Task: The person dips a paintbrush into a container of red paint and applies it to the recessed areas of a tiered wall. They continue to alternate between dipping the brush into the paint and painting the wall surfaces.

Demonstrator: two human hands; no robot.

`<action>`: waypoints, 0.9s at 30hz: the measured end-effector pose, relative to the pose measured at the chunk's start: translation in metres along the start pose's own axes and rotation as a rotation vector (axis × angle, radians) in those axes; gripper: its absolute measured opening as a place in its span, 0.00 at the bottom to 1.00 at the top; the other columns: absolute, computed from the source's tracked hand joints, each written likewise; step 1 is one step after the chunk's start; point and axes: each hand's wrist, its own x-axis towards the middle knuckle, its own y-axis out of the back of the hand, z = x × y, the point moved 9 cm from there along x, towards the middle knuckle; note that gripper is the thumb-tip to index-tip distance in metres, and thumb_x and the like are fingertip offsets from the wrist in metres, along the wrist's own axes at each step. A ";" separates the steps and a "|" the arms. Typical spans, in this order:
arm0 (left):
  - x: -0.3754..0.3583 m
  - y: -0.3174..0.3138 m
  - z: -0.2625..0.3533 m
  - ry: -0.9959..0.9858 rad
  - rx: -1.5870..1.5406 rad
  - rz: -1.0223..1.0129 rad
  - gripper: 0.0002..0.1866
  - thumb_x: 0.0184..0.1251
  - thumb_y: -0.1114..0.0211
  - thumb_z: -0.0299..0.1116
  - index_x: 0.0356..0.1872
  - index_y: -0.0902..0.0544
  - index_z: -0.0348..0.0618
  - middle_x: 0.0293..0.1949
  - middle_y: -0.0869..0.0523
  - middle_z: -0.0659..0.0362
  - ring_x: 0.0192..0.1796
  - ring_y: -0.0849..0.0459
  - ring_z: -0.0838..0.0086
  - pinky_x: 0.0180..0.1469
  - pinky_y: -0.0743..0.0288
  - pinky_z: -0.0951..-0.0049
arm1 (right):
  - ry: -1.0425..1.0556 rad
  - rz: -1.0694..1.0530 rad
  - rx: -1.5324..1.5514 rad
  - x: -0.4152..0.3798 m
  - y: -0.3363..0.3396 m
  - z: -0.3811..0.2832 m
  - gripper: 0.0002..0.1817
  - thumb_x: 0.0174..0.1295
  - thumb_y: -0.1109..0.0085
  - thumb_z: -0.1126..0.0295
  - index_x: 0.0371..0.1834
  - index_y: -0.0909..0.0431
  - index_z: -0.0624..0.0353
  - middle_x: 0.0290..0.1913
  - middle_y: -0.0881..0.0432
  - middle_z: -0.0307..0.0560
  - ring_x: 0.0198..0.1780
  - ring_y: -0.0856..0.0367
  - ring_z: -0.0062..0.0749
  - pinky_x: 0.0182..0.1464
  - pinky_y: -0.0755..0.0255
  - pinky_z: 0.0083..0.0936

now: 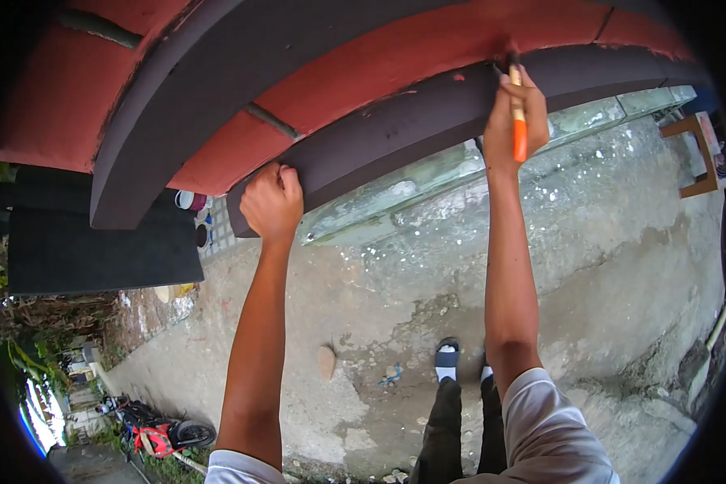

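Note:
My right hand (515,125) is closed round a paintbrush (519,139) with an orange-tipped handle. The dark bristles point up and meet the line between the red wall band (411,60) and the lower dark grey ledge (411,121). My left hand (273,202) is a fist resting against the left end of that ledge; whether anything is inside it is hidden. Above the red band curves a second dark grey band (194,73). A small red spot shows on the lower ledge, left of the brush.
Below the ledge runs a pale green, paint-spattered step (379,202) over a concrete floor (363,298). Paint containers (187,200) stand at the left, near a dark panel (105,250). A brown plastic stool (702,153) is at the right, a red motorcycle (157,436) at the lower left.

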 end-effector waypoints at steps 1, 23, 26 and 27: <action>0.000 0.001 0.001 -0.012 0.014 0.019 0.16 0.67 0.40 0.42 0.25 0.18 0.43 0.26 0.15 0.46 0.31 0.15 0.42 0.35 0.25 0.43 | -0.009 -0.019 0.027 -0.003 -0.003 0.008 0.03 0.68 0.33 0.76 0.42 0.13 0.61 0.47 0.09 0.55 0.49 0.11 0.50 0.53 0.18 0.38; -0.002 -0.002 0.004 -0.091 0.028 0.032 0.16 0.68 0.42 0.41 0.27 0.18 0.40 0.27 0.16 0.40 0.32 0.15 0.38 0.35 0.26 0.42 | -0.077 0.144 0.032 0.133 0.051 0.114 0.01 0.66 0.33 0.79 0.37 0.15 0.62 0.39 0.10 0.50 0.39 0.14 0.27 0.44 0.22 0.27; -0.003 0.001 0.010 -0.099 0.028 0.042 0.16 0.68 0.42 0.41 0.27 0.18 0.40 0.27 0.16 0.40 0.32 0.16 0.38 0.35 0.26 0.42 | -0.079 0.019 0.063 0.117 0.029 0.090 0.02 0.64 0.30 0.76 0.36 0.15 0.60 0.39 0.11 0.51 0.41 0.11 0.33 0.46 0.20 0.30; -0.003 0.000 0.010 -0.100 0.031 0.046 0.16 0.68 0.42 0.41 0.27 0.18 0.40 0.27 0.16 0.40 0.32 0.16 0.38 0.35 0.26 0.42 | -0.052 -0.017 0.098 0.107 0.022 0.076 0.02 0.63 0.30 0.76 0.36 0.15 0.60 0.39 0.11 0.52 0.43 0.11 0.38 0.47 0.20 0.32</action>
